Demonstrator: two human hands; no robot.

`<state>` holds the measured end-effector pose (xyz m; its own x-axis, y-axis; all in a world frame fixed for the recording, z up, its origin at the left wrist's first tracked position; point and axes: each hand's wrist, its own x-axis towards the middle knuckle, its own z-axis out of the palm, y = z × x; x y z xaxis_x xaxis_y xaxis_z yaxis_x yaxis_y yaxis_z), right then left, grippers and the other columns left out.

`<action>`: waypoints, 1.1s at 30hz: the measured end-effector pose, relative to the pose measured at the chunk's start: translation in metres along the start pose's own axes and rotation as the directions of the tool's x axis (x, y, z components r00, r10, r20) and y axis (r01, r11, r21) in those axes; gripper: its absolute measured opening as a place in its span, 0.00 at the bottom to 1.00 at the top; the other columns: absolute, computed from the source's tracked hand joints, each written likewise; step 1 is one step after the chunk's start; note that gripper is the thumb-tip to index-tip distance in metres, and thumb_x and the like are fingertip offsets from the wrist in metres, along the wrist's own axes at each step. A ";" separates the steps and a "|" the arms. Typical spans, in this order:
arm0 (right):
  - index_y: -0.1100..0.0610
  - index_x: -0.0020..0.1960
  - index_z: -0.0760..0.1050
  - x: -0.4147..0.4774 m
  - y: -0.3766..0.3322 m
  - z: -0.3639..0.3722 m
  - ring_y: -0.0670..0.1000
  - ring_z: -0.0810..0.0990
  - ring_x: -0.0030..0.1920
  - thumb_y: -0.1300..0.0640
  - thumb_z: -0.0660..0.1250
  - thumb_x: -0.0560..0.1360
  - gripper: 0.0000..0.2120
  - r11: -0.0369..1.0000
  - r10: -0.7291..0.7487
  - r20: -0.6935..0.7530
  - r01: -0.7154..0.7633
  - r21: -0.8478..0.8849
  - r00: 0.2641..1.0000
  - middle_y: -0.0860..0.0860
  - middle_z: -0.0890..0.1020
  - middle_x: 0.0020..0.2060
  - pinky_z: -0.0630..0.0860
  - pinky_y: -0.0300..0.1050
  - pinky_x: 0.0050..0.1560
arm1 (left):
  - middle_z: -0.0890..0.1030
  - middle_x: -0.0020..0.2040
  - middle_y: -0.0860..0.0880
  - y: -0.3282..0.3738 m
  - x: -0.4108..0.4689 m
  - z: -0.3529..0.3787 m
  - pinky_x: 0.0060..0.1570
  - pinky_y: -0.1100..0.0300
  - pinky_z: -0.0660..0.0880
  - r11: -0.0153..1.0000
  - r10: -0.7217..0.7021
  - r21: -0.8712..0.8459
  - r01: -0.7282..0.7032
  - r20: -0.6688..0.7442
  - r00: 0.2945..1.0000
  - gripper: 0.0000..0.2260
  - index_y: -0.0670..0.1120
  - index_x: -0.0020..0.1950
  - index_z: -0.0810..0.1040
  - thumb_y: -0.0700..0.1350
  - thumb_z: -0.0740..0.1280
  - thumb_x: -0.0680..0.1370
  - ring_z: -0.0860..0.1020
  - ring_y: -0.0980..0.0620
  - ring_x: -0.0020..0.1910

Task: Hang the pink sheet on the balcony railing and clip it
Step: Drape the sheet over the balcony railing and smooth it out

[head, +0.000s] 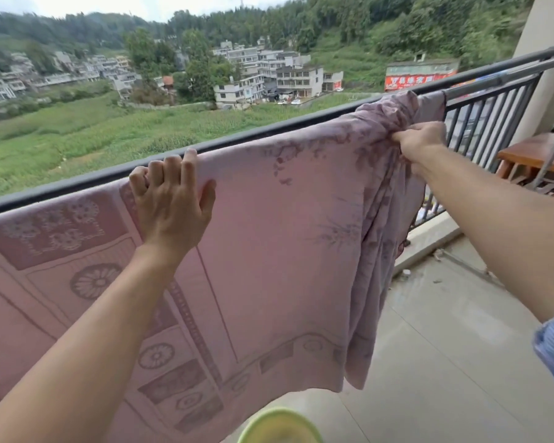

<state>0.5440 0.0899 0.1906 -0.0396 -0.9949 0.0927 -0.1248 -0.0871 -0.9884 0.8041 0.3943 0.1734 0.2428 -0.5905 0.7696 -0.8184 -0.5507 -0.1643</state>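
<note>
The pink sheet (279,238), printed with darker flower and border patterns, is draped over the dark balcony railing (87,183) and hangs down on my side. My left hand (170,203) lies on the sheet at the top rail, its fingers curled over the rail's edge. My right hand (421,139) pinches a bunched fold of the sheet at its right end, just below the rail. That right end is gathered and wrinkled. No clip is in sight.
The railing's vertical bars (490,123) continue to the right towards a pillar (547,59). A wooden table (538,155) stands at the right. A green basin (279,426) sits on the tiled floor (445,346) below me. Fields and buildings lie beyond the rail.
</note>
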 end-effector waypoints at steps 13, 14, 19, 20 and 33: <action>0.53 0.56 0.76 0.015 -0.001 -0.018 0.52 0.81 0.51 0.40 0.70 0.68 0.23 0.977 -0.183 -0.146 0.164 -0.133 0.972 0.50 0.81 0.51 0.76 0.44 0.51 | 0.75 0.60 0.40 0.070 0.037 -0.027 0.69 0.39 0.56 0.978 -0.014 -0.208 0.019 0.025 1.000 0.19 0.42 0.62 0.74 0.52 0.65 0.76 0.72 0.39 0.60; 0.52 0.60 0.73 0.020 -0.006 -0.020 0.54 0.80 0.54 0.38 0.70 0.67 0.28 0.963 -0.206 -0.140 0.176 -0.204 0.968 0.51 0.80 0.55 0.76 0.47 0.55 | 0.75 0.59 0.41 0.088 0.047 -0.029 0.69 0.41 0.57 0.969 0.005 -0.247 -0.003 0.010 1.000 0.18 0.42 0.62 0.74 0.51 0.65 0.77 0.72 0.39 0.59; 0.58 0.60 0.72 0.041 -0.015 -0.012 0.60 0.79 0.57 0.44 0.74 0.69 0.27 0.892 -0.218 0.115 0.245 -0.380 0.969 0.56 0.80 0.56 0.75 0.53 0.60 | 0.74 0.60 0.43 0.181 0.107 -0.022 0.59 0.49 0.69 0.908 0.061 -0.417 -0.028 0.066 0.996 0.18 0.43 0.66 0.70 0.51 0.61 0.79 0.74 0.43 0.58; 0.60 0.54 0.75 0.045 -0.015 -0.011 0.60 0.79 0.54 0.48 0.73 0.69 0.20 0.889 -0.234 0.141 0.271 -0.368 0.962 0.57 0.82 0.52 0.76 0.54 0.58 | 0.74 0.61 0.43 0.195 0.117 -0.015 0.54 0.49 0.70 0.902 0.056 -0.432 -0.001 0.114 0.992 0.19 0.44 0.67 0.69 0.52 0.60 0.80 0.74 0.42 0.58; 0.56 0.60 0.70 0.176 0.012 -0.098 0.62 0.76 0.56 0.53 0.67 0.72 0.18 0.739 -0.432 0.105 0.418 -0.528 0.896 0.59 0.77 0.57 0.75 0.54 0.50 | 0.82 0.40 0.43 0.232 0.130 0.035 0.34 0.54 0.65 0.995 -0.100 0.003 0.101 0.159 0.982 0.23 0.43 0.46 0.77 0.59 0.52 0.81 0.79 0.39 0.38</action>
<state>0.4381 -0.0811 0.2071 0.1227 -0.8590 0.4970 -0.6326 -0.4536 -0.6278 0.6641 0.1696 0.2136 0.4035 -0.6186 0.6741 -0.7882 -0.6092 -0.0873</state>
